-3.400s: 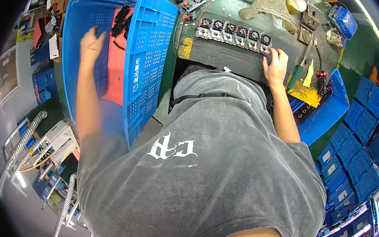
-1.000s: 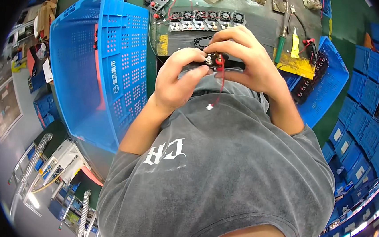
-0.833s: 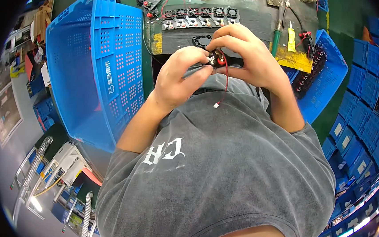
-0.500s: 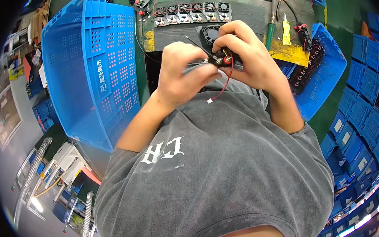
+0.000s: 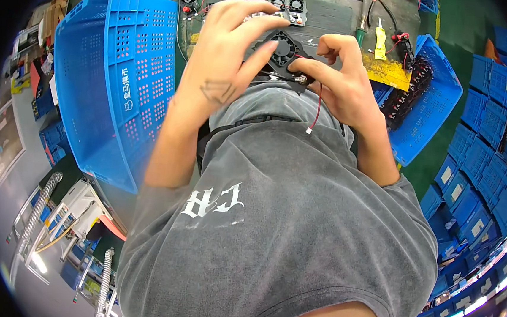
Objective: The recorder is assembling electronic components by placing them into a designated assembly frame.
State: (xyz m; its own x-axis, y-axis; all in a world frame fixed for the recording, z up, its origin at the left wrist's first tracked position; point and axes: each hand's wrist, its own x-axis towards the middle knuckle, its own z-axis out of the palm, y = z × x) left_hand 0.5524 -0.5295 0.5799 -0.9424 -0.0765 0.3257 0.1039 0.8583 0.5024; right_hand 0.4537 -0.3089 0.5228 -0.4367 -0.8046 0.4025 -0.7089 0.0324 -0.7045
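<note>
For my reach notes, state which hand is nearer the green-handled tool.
Right. The right hand, gripping the black fan unit, is just below and left of the green-handled tool in the picture; the left hand is farther left, beyond the fan unit.

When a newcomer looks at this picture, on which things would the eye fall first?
Probably first on the large blue perforated crate at the person's left. Next, at the centre just beyond the lap, on the black cooling fan held by the right hand, with the left hand spread open beside it. Then perhaps on the smaller blue crate at the right, holding dark parts.
</note>
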